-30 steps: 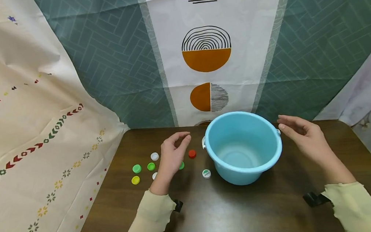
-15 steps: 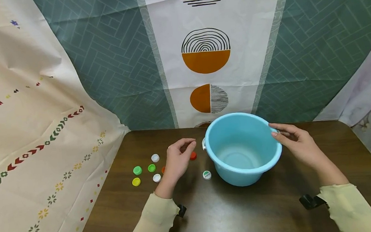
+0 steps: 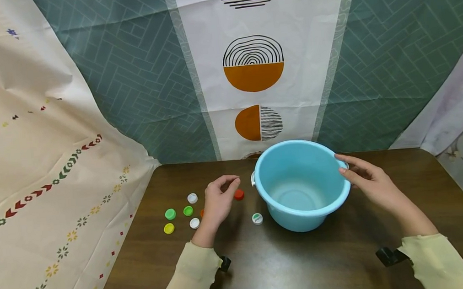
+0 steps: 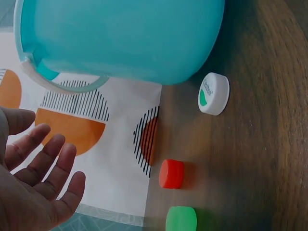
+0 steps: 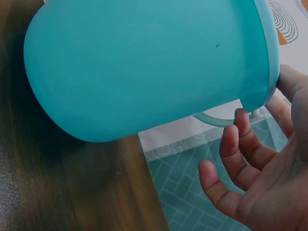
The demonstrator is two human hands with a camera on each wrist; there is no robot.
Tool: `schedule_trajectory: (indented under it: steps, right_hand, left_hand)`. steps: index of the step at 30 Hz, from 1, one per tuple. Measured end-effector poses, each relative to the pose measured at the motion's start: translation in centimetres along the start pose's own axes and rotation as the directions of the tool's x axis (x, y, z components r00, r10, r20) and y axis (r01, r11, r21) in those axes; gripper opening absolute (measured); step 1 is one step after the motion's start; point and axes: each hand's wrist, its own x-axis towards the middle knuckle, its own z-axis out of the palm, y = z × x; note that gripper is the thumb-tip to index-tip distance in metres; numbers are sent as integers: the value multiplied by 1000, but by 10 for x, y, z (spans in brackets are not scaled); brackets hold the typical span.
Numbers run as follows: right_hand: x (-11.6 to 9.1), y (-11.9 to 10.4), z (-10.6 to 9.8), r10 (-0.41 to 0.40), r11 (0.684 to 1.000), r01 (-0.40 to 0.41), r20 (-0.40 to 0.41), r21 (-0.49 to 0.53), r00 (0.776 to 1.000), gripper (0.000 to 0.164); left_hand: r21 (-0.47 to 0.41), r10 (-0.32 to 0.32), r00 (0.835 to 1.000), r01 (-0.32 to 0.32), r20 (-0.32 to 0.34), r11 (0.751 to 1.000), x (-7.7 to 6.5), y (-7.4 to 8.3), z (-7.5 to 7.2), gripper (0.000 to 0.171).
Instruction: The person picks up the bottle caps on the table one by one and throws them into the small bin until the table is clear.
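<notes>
A light blue bucket (image 3: 298,223) stands upright on the brown table (image 3: 284,273), with its white handle hanging down behind. My right hand (image 3: 378,189) pinches its right rim between thumb and index finger, while the other fingers curl loosely beneath, as the right wrist view shows. To the bucket's left, my left hand (image 3: 220,199) hovers with relaxed, slightly bent fingers and holds nothing. Beside that hand lie a red bottle cap (image 3: 238,194) and a white cap with a green mark (image 3: 257,219). A green cap (image 4: 181,219) shows in the left wrist view; in the head view the left hand hides it.
Several more caps lie left of the left hand, among them a yellow cap (image 3: 169,228), a light green cap (image 3: 170,214) and a white cap (image 3: 194,223). A patterned curtain (image 3: 153,101) hangs behind the table, and a cream cloth (image 3: 76,213) borders its left side.
My right hand has moved left from beside the bucket onto its rim. My left hand has shifted slightly right and down, uncovering a white cap. The bucket stays put.
</notes>
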Motion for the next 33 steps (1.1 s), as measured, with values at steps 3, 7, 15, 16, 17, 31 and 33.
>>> schedule_trajectory:
  steps: [3, 7, 15, 16, 17, 31, 33]
  right_hand:
    - [-2, 0, 0, 5, 1000, -5, 0, -3, 1000, 51]
    - [-4, 1, 3, 16, 1000, -16, -8, 2, 1000, 52]
    - [-7, 4, 6, 15, 999, -12, -71, 38, 997, 51]
    - [-7, 4, 7, 13, 999, -10, -82, 38, 997, 50]
    - [-8, 4, 7, 11, 999, -8, -93, 38, 996, 50]
    - [-8, 7, 8, 13, 998, -5, -124, 60, 992, 48]
    - [-8, 7, 9, 14, 999, -8, -124, 49, 992, 49]
  left_hand:
    - [-6, 0, 1000, 0, -3, 1000, 2, -4, -4, 14]
    - [19, 2, 1000, -2, -23, 1000, 7, -7, -17, 13]
    - [103, 15, 994, -5, -104, 995, 23, -7, -58, 17]
    - [117, 19, 993, -5, -114, 993, 25, -8, -61, 17]
    - [130, 23, 993, -8, -120, 992, 27, -10, -64, 18]
    - [474, -36, 994, -18, 105, 881, 31, -54, -26, 46]
    - [548, -49, 989, -36, 140, 836, 32, -57, -17, 51]
